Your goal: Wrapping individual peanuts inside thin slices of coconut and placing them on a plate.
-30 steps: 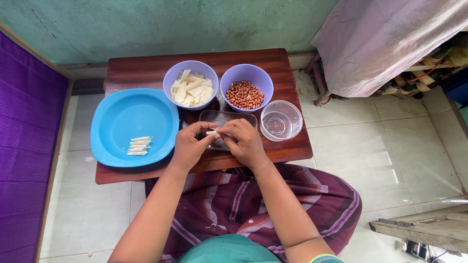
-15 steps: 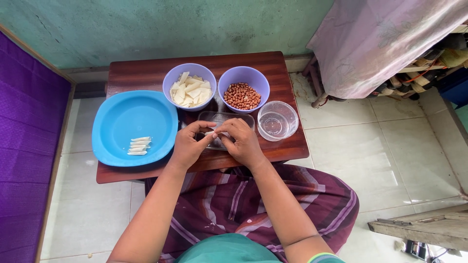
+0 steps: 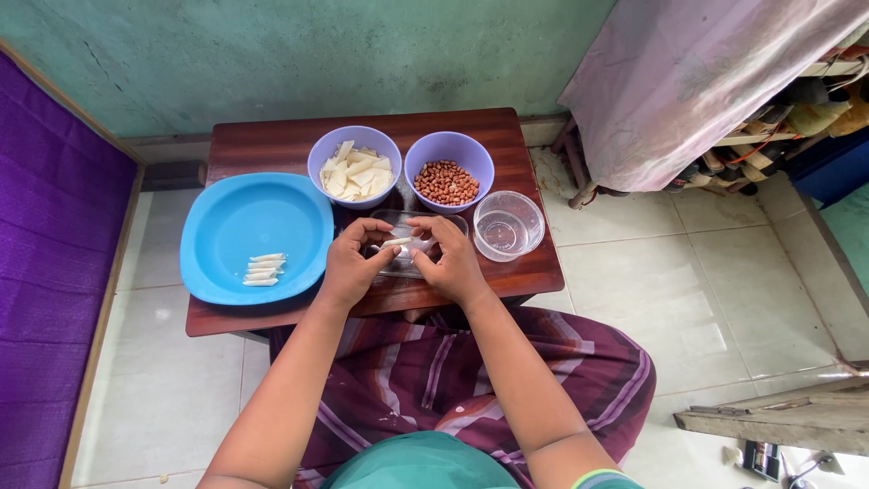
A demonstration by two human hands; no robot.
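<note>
Dark wooden table [image 3: 272,145], both hands [image 3: 403,261] pinching pale rolled wrapper [image 3: 400,243], round blue plate [image 3: 226,226]

Your arms are bare from the elbows down, with no sleeves reaching the forearms; your left hand [image 3: 348,270] and right hand [image 3: 454,267] wear no gloves, and no rings or watch can be made out; at your right arm, near the bottom edge of the view, a short sleeve cuff [image 3: 597,477] shows in bands of teal, yellow and pale blue; your top [image 3: 421,462] is teal green, smooth and plain where it shows; over your lap lies a wrap cloth [image 3: 507,362] in deep maroon-purple, crossed by paler pink and white stripes, folded loosely.
</note>
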